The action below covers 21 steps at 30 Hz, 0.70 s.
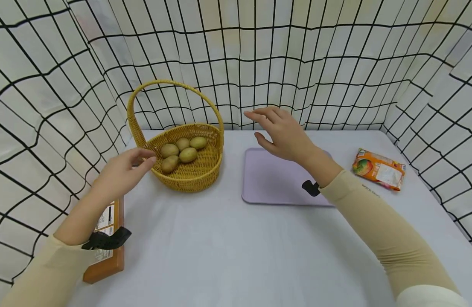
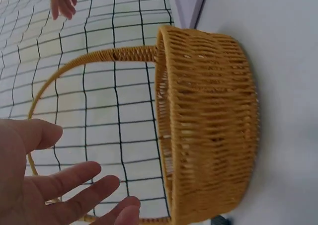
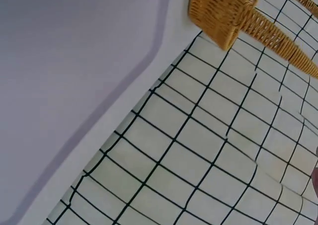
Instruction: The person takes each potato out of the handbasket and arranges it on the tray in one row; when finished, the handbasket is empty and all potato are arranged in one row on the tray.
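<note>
My left hand hovers by the left rim of a yellow wicker basket, its fingers loosely bent with nothing held. Several potatoes lie inside the basket, whose tall arched handle stands up. In the left wrist view the fingers spread apart beside the basket's woven wall. Above the far part of a pale purple tray my right hand is raised, fingers extended and holding nothing. The right wrist view shows the tray and only a sliver of that hand at its edge.
An orange printed packet lies right of the tray. A brown box with white labels sits at the left, partly hidden beneath my left forearm. Black wire-pattern walls surround the white table at the back and sides.
</note>
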Each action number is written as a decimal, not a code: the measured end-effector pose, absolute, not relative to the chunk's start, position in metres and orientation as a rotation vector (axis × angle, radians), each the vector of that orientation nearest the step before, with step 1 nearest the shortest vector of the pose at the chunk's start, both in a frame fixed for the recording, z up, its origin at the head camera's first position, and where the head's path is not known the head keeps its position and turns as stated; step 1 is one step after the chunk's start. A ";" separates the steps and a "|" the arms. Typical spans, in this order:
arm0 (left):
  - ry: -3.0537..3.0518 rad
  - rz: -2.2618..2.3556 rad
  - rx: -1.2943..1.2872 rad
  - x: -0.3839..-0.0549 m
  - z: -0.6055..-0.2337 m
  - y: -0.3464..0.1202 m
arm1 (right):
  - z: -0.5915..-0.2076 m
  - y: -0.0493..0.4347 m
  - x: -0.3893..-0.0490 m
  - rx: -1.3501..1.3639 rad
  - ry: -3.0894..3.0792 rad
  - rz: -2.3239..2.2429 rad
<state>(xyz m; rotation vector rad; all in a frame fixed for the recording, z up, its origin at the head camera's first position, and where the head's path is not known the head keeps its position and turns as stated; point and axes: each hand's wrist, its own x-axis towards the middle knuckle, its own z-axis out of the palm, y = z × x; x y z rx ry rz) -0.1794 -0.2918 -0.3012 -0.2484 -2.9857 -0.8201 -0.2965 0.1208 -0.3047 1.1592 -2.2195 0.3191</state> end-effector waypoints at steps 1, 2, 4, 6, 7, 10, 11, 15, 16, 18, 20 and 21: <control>-2.986 -0.863 -0.200 -0.179 -0.305 -0.298 | -0.303 0.117 -0.294 1.166 -2.216 0.317; -2.991 -0.906 -0.145 -0.179 -0.308 -0.304 | -0.301 0.113 -0.291 1.175 -2.213 0.316; -2.975 -1.007 -0.058 -0.180 -0.314 -0.314 | -0.298 0.105 -0.287 1.189 -2.213 0.312; -2.943 -1.167 0.016 -0.183 -0.320 -0.320 | -0.295 0.097 -0.282 1.204 -2.213 0.320; -2.925 -1.252 0.049 -0.185 -0.323 -0.322 | -0.294 0.093 -0.280 1.211 -2.209 0.321; -2.874 -1.512 0.121 -0.191 -0.331 -0.326 | -0.291 0.083 -0.277 1.230 -2.197 0.333; -2.854 -1.617 0.137 -0.193 -0.334 -0.327 | -0.291 0.079 -0.276 1.237 -2.195 0.341; -2.802 -1.926 0.189 -0.202 -0.342 -0.332 | -0.290 0.065 -0.273 1.267 -2.205 0.376; -2.779 -1.990 0.198 -0.204 -0.344 -0.334 | -0.290 0.061 -0.272 1.275 -2.215 0.389; -2.744 -2.075 0.211 -0.207 -0.347 -0.336 | -0.290 0.054 -0.271 1.292 -2.236 0.407; -2.702 -2.139 0.223 -0.210 -0.349 -0.337 | -0.290 0.048 -0.270 1.305 -2.266 0.426; -2.675 -2.176 0.231 -0.211 -0.350 -0.337 | -0.290 0.045 -0.270 1.308 -2.285 0.436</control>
